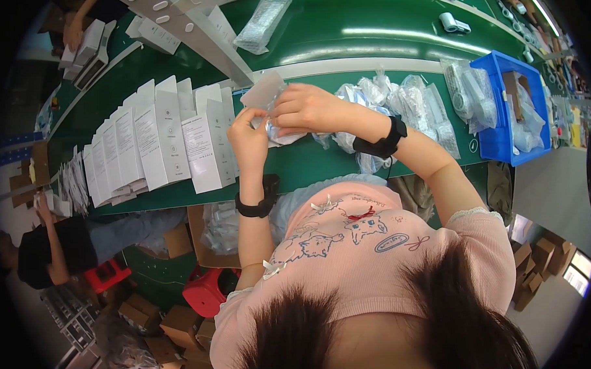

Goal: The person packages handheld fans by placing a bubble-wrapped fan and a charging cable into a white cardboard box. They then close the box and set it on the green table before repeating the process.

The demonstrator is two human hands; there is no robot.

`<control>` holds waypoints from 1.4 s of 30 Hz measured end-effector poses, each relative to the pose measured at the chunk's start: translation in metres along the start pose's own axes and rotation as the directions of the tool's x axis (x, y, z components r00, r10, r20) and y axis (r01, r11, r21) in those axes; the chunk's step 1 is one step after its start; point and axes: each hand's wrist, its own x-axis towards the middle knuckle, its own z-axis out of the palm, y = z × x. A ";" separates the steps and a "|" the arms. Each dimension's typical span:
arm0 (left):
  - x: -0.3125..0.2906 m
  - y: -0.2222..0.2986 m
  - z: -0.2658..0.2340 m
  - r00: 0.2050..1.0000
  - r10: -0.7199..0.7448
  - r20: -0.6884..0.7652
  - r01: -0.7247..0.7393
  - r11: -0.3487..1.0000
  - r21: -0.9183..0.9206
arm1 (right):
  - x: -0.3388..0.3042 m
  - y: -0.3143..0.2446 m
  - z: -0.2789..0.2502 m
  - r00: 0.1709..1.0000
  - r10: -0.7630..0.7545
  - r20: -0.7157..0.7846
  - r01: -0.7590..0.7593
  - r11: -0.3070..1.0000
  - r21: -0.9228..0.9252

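Both hands meet at the middle of the green table, over a pale, translucent plastic bag [264, 92]. My left hand [249, 133] is closed in a pinch at the bag's near left edge. My right hand [309, 108] reaches in from the right, its fingers curled and closed on the bag's other side. A whitish part [287, 138] shows just below my right fingers; whether it belongs to the bag or lies inside it, I cannot tell. Left of my left hand stand open white cartons [204, 152] in a row. To the right of my right hand lies a heap of plastic-wrapped items [370, 97].
A blue bin [490, 122] with wrapped items stands at the table's right end. A metal post [216, 44] rises beyond my hands. Bubble wrap [262, 23] and a white device [454, 24] lie farther back. Another person [47, 248] works at left; a red stool [205, 292] stands below.
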 end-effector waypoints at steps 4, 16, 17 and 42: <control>-0.003 -0.002 -0.002 0.998 -0.065 0.017 0.066 0.998 -0.015 | 0.002 -0.008 -0.010 0.995 0.014 0.099 -0.007 0.997 -0.075; -0.002 -0.001 -0.006 0.992 -0.112 0.065 0.116 0.992 -0.054 | -0.010 -0.029 0.004 0.970 0.208 0.127 -0.160 0.936 -0.313; -0.003 -0.001 -0.005 0.990 -0.128 0.067 0.132 0.989 -0.068 | -0.011 -0.028 0.003 0.982 0.189 0.004 -0.179 0.937 -0.300; -0.004 -0.011 0.002 0.982 -0.163 -0.097 0.146 0.976 -0.162 | -0.026 -0.020 0.004 0.927 0.325 -0.185 -0.315 0.945 0.083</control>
